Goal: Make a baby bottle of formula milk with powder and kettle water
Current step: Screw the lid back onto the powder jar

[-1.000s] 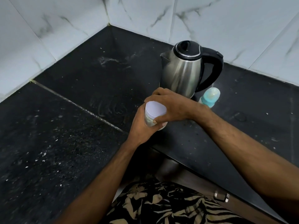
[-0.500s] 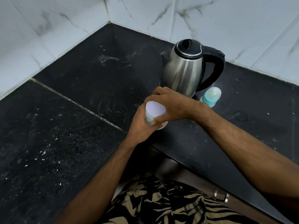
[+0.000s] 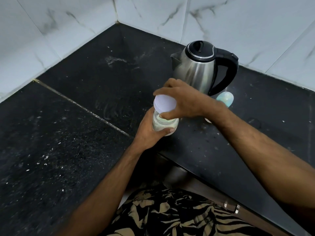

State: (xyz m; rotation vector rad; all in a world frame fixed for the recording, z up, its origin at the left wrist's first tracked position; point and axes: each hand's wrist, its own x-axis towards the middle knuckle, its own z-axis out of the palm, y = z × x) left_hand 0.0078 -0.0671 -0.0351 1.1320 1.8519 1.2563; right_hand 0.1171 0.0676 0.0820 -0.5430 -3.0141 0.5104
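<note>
Jar [image 3: 164,124] near counter edge [image 3: 196,174]; hands grip it.

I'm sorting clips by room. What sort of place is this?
Most likely a home kitchen: a dark stone counter set in a corner of marble-look wall tiles, an electric kettle standing on it, and a drawer handle under its edge.

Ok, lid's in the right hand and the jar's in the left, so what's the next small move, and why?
Probably lift the white round lid clear and set it on the black stone counter. The right hand grips its rim, tilted above the clear jar of pale powder, which the left hand holds. The steel kettle and pale blue baby bottle stand behind.
</note>
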